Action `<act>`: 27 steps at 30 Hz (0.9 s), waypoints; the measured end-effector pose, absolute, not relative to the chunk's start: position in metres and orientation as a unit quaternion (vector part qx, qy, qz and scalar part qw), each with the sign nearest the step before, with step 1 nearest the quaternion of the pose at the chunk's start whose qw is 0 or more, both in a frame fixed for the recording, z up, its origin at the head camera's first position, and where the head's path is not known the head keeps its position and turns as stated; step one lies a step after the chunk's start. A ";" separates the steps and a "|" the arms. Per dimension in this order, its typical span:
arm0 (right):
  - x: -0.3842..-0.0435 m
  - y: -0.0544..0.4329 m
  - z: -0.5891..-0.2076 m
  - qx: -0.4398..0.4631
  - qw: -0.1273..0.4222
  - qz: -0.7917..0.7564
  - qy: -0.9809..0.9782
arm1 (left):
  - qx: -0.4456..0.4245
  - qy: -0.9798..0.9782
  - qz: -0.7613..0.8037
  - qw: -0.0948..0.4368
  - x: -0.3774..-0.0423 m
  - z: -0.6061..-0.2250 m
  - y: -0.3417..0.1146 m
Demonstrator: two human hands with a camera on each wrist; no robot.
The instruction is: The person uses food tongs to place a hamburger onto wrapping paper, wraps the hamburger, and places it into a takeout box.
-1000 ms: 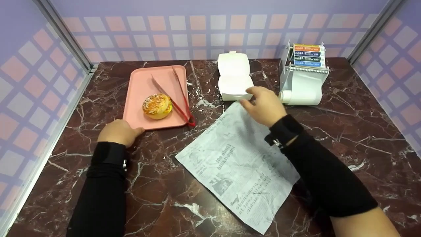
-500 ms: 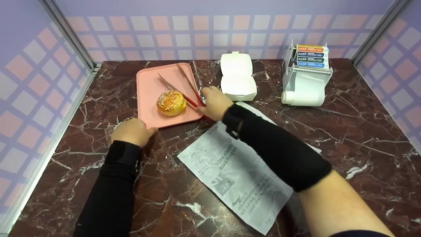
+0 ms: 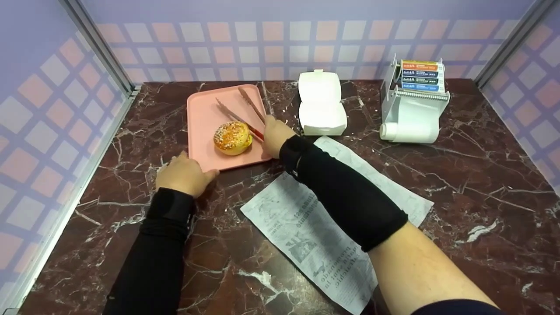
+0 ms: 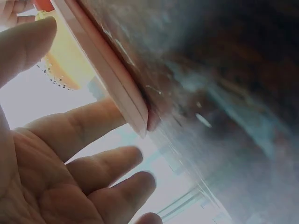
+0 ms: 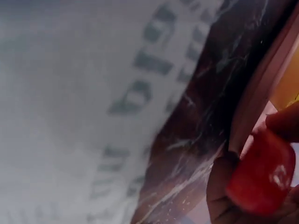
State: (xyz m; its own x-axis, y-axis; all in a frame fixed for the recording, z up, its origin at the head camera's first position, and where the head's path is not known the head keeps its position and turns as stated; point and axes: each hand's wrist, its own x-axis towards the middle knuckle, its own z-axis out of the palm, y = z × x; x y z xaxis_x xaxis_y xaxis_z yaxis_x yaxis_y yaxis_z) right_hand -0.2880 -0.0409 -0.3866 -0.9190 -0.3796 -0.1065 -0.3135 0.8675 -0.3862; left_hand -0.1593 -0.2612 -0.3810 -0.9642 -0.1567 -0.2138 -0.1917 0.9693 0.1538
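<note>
On a pink tray point(image 3: 201, 127) lies a burger point(image 3: 232, 138) with a seed-sprinkled bun and a yellow filling edge. My left hand point(image 3: 183, 176) is at the tray's near left corner, its index finger touching the corner and the other fingers loosely extended. My right hand point(image 3: 278, 136) grips the red handle of a pair of tongs point(image 3: 252, 102) at the tray's right side. The red handle end point(image 5: 261, 175) shows between the fingers in the right wrist view. The tong arms lie spread over the tray behind the burger, their lower part hidden by the hand.
A printed sheet of paper point(image 3: 306, 245) lies in front, partly under my right forearm. Behind it stands an open white clamshell box point(image 3: 323, 105). At the back right is a rack point(image 3: 415, 100) of wrap rolls and colored boxes. Patterned walls close off the back and sides.
My right hand has moved left from the paper's far corner to the tongs and taken hold of them. The tray has shifted right and turned slightly, my left hand staying at its corner.
</note>
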 end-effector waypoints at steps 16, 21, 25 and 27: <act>-0.255 0.049 -0.353 -0.259 0.090 -0.286 0.918 | -0.076 0.988 0.134 0.014 -0.158 -0.373 -0.253; -0.231 0.068 -0.363 -0.277 0.083 -0.248 0.925 | -0.074 0.988 0.135 0.006 -0.156 -0.372 -0.252; -0.219 0.067 -0.371 -0.299 0.075 -0.227 0.924 | -0.073 0.989 0.131 0.005 -0.156 -0.374 -0.253; -0.215 0.065 -0.375 -0.316 0.069 -0.217 0.921 | -0.073 0.989 0.130 0.004 -0.156 -0.375 -0.254</act>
State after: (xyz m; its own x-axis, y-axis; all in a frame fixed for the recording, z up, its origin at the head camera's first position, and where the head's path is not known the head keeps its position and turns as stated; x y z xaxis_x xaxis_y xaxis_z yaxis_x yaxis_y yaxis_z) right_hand -0.2154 0.0653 -0.3749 -0.7907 -0.6121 0.0103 -0.5525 0.7063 -0.4426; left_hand -0.1560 -0.2536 -0.3753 -0.9894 -0.1424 -0.0276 -0.1447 0.9559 0.2558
